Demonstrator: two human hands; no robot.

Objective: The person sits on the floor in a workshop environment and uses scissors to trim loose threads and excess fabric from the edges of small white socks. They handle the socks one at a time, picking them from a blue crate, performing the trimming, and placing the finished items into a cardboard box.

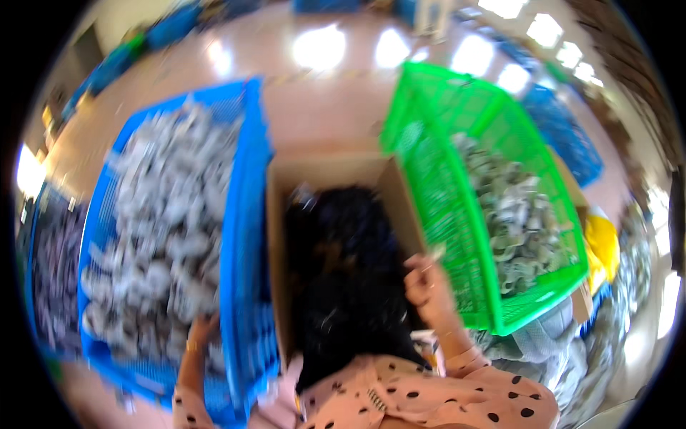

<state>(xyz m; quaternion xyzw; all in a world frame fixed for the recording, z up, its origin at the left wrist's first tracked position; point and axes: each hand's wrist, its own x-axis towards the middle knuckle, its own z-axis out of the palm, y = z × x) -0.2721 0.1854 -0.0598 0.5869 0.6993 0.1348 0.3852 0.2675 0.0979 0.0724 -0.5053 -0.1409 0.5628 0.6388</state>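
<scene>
My left hand (pixel 204 329) reaches into a blue plastic basket (pixel 246 171) at the left. Its fingers touch a heap of grey-white, crumpled, cloth-like pieces (pixel 175 207) and are partly hidden and blurred there. My right hand (pixel 429 286) is raised between an open cardboard box (pixel 404 200) and a green plastic basket (pixel 468 236). Its fingers are curled together, with a small pale piece (pixel 437 251) at the fingertips, too blurred to name. Dark, shiny bag-like material (pixel 350 222) fills the box in front of me. Grey-green, curled pieces (pixel 511 207) lie in the green basket.
Another basket of purplish-grey pieces (pixel 57 272) stands at the far left. On the right are a blue basket (pixel 564 136), a yellow bundle (pixel 602 243) and grey heaps (pixel 564 350). The shiny floor (pixel 321 107) stretches beyond, with blue containers (pixel 171 28) along the far side.
</scene>
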